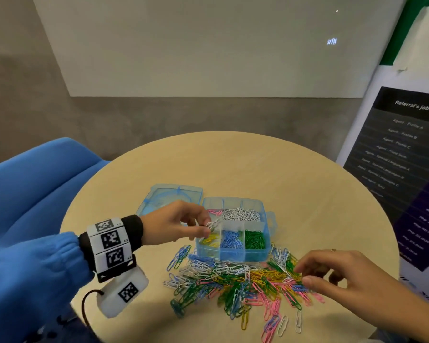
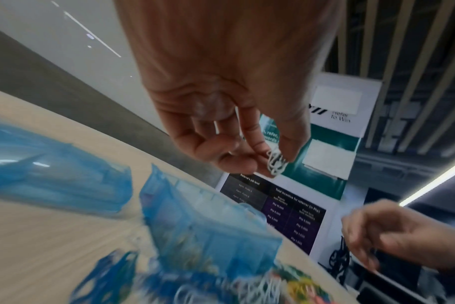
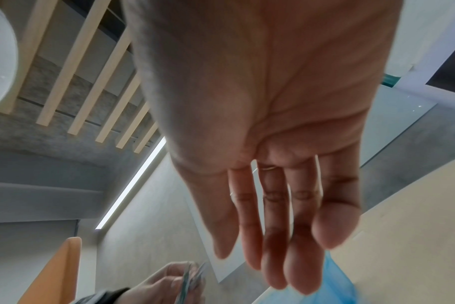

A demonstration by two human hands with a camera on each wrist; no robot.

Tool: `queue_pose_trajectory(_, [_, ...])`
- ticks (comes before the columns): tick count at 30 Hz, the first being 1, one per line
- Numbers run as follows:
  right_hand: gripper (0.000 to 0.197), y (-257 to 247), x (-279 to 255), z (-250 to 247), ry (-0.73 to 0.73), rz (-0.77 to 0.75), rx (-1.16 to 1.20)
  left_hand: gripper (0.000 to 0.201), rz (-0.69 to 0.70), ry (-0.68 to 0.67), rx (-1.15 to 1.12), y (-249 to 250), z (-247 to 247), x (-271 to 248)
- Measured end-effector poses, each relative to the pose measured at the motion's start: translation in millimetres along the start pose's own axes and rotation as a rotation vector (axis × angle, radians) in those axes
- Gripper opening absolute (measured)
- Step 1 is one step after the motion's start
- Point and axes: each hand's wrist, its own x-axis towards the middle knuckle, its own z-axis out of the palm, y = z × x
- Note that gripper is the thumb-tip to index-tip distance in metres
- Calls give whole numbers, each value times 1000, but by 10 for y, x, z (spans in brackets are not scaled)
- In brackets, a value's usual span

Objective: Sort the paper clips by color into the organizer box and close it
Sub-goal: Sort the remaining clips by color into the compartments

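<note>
A blue organizer box stands open on the round table, with pink, white, yellow, blue and green clips in separate compartments. My left hand hovers over the box's left side and pinches a small bunch of white paper clips. A mixed pile of coloured paper clips lies in front of the box. My right hand hovers over the pile's right part with fingers straight and relaxed, holding nothing; the right wrist view shows its fingers extended.
The box's detached blue lid lies behind and left of the box. The round wooden table ends close to a blue chair on the left and a standing banner on the right.
</note>
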Motion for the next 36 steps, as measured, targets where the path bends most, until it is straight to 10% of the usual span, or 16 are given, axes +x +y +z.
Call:
queue_pose_trajectory(7, [3, 29, -23, -33, 27, 15, 66, 10, -41, -37, -171, 162, -87, 617])
queue_pose_trajectory(16, [8, -3, 776, 1, 267, 24, 108, 20, -169, -35, -32, 95, -13, 1108])
queue_pose_trajectory(29, [7, 91, 1790, 44, 153, 245, 561, 20, -251, -51, -13, -64, 20, 1288])
queue_pose_trajectory(36, [9, 77, 1762, -1, 181, 328, 408, 17, -284, -31, 214, -151, 30, 1314])
